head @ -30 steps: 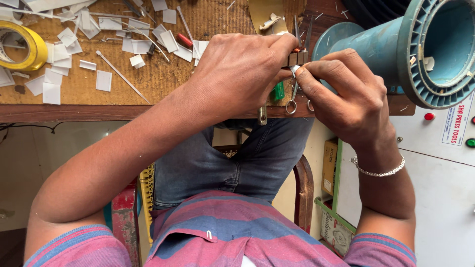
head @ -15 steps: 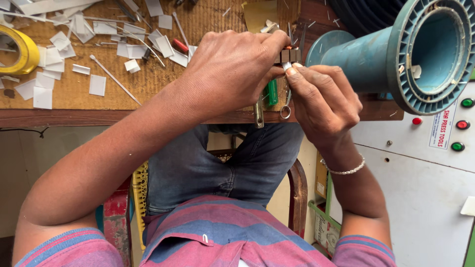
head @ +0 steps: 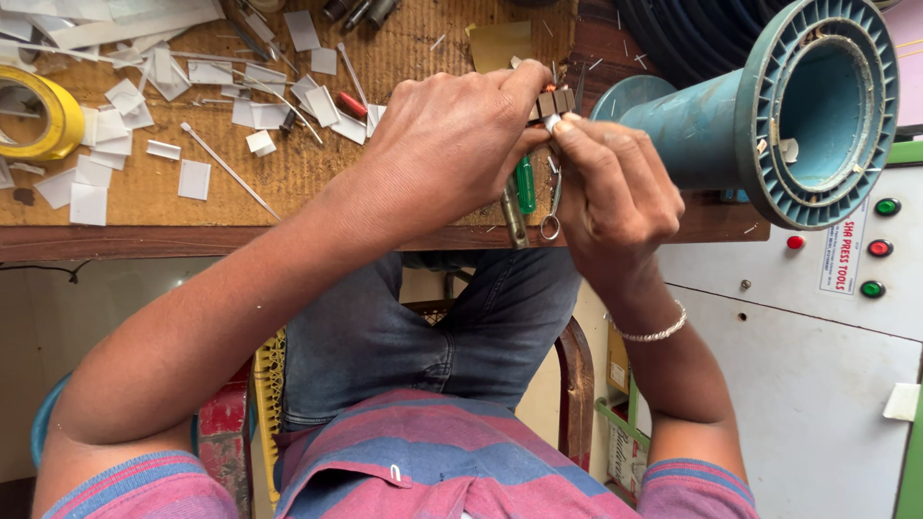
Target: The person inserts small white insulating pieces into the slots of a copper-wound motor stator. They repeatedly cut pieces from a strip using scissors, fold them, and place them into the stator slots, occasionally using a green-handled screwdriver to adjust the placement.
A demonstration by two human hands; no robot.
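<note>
Left hand [head: 452, 144] and right hand [head: 611, 197] both pinch small metal block part [head: 553, 101] above table [head: 288, 183] edge. Green-handled screwdriver [head: 525, 185] lies beneath. Work looks midway: part in fingers, not set down; cut white paper pieces [head: 192, 179] lie unused nearby.

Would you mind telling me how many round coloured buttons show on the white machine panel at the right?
4: a green button uppermost, a red button below it, another green one lowest, and a small red one further left. Others may lie out of view.
</note>
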